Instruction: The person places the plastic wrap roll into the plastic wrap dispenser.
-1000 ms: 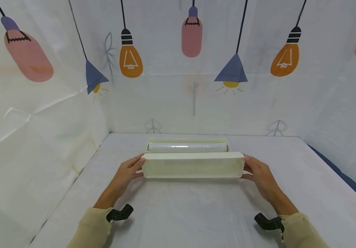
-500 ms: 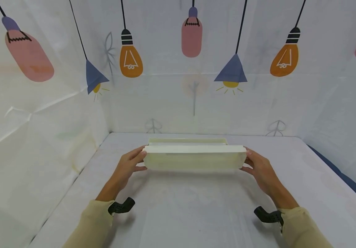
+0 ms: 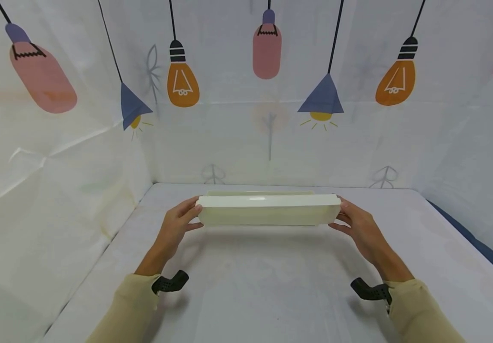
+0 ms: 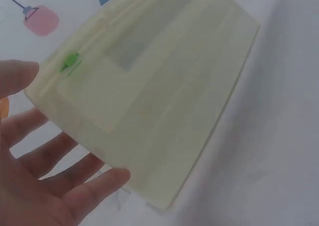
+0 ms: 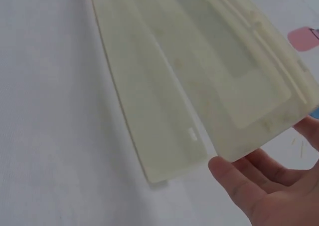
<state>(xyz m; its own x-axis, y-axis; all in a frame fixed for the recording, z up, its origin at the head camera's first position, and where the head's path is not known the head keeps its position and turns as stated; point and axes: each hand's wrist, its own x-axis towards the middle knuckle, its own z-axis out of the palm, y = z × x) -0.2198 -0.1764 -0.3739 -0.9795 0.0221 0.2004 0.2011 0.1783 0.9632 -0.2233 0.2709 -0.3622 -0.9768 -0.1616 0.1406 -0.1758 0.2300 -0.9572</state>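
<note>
A long cream-coloured plastic lid (image 3: 268, 214) spans between my two hands in the head view. My left hand (image 3: 177, 226) holds its left end, thumb on the near side and fingers spread at the end. At the opposite end, my right hand (image 3: 360, 233) grips it the same way. Under and behind the lid is the matching long box (image 5: 149, 106), its back rim just visible in the head view. A narrow gap separates lid and box in the right wrist view. A small green piece (image 4: 71, 61) shows near the lid's left end. The lid hides the box's contents.
The box rests on a white-covered table (image 3: 268, 281). White sheets printed with hanging lamps (image 3: 320, 97) enclose it at the back and sides. A dark blue strip (image 3: 474, 240) runs along the right edge.
Both hands have raised the lid and moved it back, tilting its top over the box. The clear plastic-wrapped roll seen inside the box earlier is now covered.
</note>
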